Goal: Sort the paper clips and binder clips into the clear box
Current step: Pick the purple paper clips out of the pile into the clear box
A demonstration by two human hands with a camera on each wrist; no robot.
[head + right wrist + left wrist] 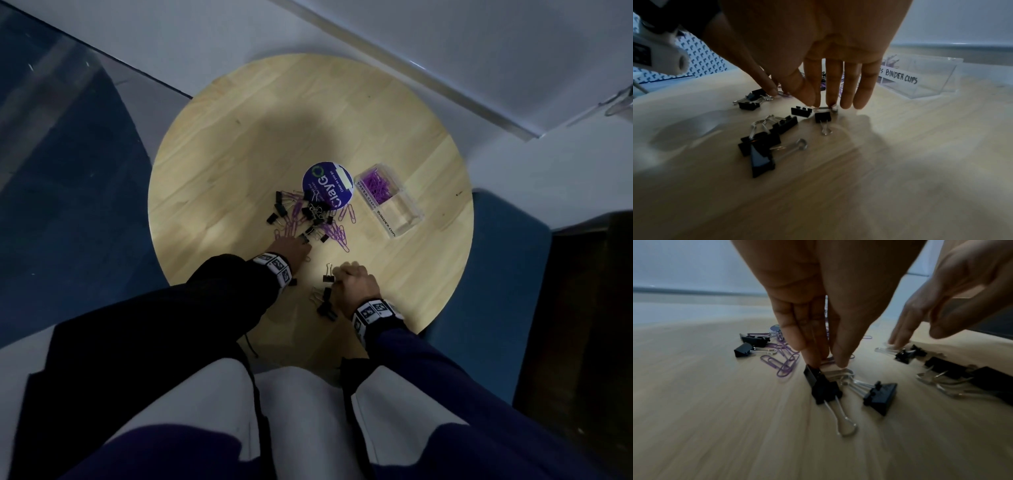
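On a round wooden table [239, 144] lies a mixed pile of black binder clips [310, 214] and purple paper clips [337, 233]. My left hand [301, 241] reaches into the pile's near edge. Its thumb and fingertips [840, 361] pinch one black binder clip [823, 389], which stands tilted on the wood. My right hand [818, 104] pinches the wire handle of another binder clip [823, 116] nearer me, also seen beside the hand [329, 274]. The clear box [368, 202] stands to the right: purple clips fill its far half, and the near half, labelled BINDER CLIPS [900, 78], holds nothing.
A round purple lid [327, 185] lies behind the pile. Several loose binder clips [325, 303] lie by my right wrist, and one more [880, 396] beside the left hand's clip. The table edge is close to my lap. Blue seats flank the table.
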